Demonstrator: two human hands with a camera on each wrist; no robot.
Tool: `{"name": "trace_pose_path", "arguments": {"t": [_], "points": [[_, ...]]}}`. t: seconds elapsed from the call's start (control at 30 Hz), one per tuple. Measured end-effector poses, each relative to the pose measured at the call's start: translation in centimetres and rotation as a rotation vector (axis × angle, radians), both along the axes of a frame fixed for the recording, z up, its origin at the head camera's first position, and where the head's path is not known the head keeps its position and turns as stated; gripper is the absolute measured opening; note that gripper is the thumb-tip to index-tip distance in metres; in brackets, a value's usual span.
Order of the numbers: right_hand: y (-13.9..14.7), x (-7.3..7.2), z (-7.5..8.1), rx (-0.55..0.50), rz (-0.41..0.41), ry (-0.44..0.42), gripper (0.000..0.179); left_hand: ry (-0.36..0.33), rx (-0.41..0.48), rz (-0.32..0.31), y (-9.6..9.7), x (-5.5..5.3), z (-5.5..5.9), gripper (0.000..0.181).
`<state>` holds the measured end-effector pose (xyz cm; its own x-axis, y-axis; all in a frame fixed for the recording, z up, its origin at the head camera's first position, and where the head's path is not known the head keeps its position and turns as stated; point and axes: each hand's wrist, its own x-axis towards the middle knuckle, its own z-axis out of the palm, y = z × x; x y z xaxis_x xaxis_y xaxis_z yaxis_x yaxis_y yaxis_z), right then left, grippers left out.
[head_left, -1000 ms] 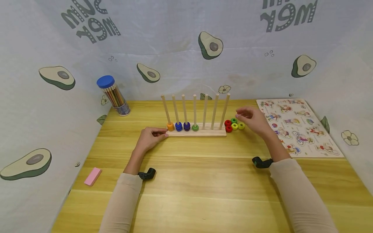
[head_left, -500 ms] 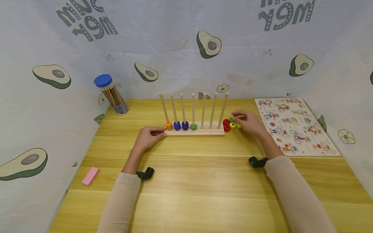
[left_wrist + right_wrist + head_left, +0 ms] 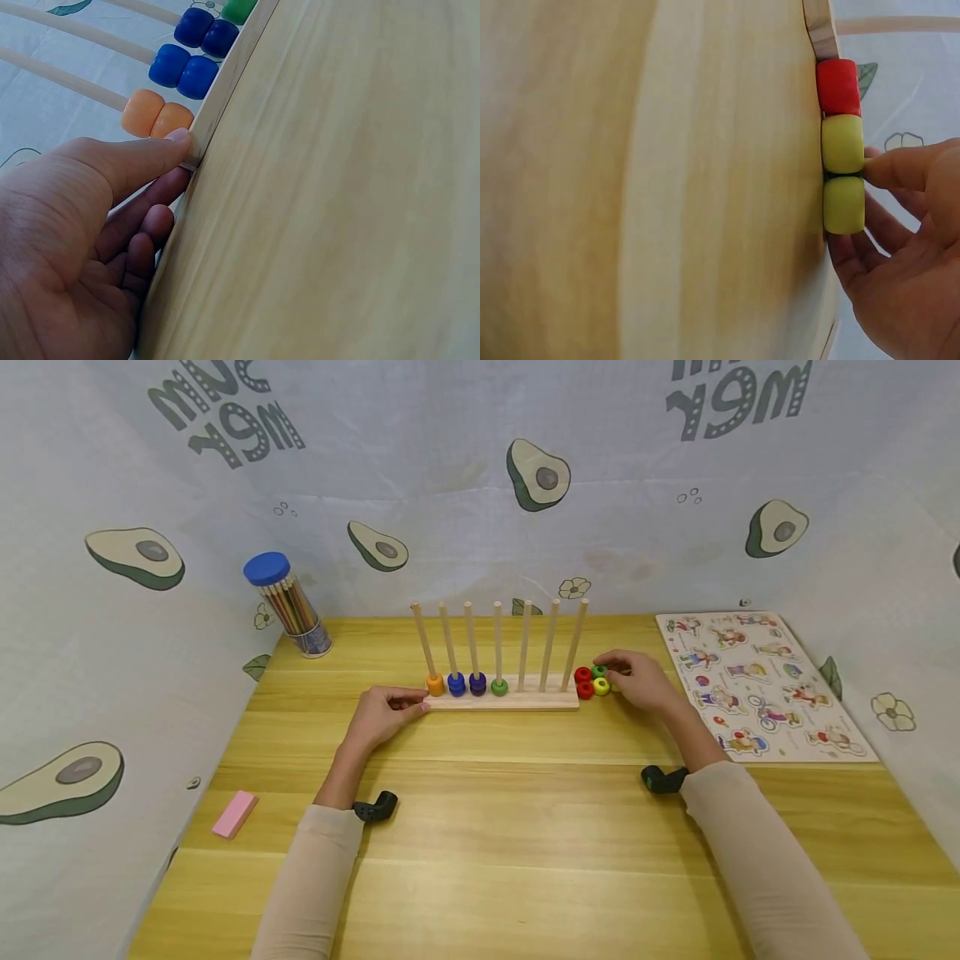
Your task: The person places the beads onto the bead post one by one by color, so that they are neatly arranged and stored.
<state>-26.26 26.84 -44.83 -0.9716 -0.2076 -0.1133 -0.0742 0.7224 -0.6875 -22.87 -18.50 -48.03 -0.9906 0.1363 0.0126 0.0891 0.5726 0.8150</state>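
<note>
Currently I have the left hand (image 3: 380, 716) pinching the left end of the peg rack (image 3: 517, 702), toward the back edge of the surface (image 3: 487, 835). Past its right end, the right hand (image 3: 640, 681) curls its fingers round the outer yellow bead (image 3: 844, 206), clustered with red beads (image 3: 584, 691).

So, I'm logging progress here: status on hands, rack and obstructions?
Left hand holding peg rack at left end. Right hand at loose beads, grip unclear. Four pegs beaded, right three bare. Nothing seen blocking.
</note>
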Motion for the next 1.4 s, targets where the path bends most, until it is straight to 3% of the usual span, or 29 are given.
{"name": "trace_pose_path", "arguments": {"t": [0.43, 0.77, 0.93, 1.17, 1.4], "points": [[0.0, -0.5, -0.1, 0.056, 0.036, -0.006, 0.039, -0.006, 0.003, 0.002, -0.1, 0.0, -0.1, 0.024], [0.4, 0.2, 0.5, -0.004, -0.043, 0.032, 0.042, 0.009, -0.001, -0.002, 0.1, -0.1, -0.2, 0.024], [0.8, 1.1, 2.7, -0.056, -0.057, 0.109, 0.044, -0.001, 0.002, 0.003, -0.1, 0.1, -0.2, 0.024], [0.4, 2.7, 7.3, -0.069, -0.099, 0.202, 0.046, -0.010, 0.009, 0.007, -0.2, 0.1, -0.1, 0.024], [-1.2, 4.3, 11.7, -0.183, -0.103, 0.307, 0.045, -0.005, 0.015, 0.000, -0.1, 0.0, -0.2, 0.023]]}}
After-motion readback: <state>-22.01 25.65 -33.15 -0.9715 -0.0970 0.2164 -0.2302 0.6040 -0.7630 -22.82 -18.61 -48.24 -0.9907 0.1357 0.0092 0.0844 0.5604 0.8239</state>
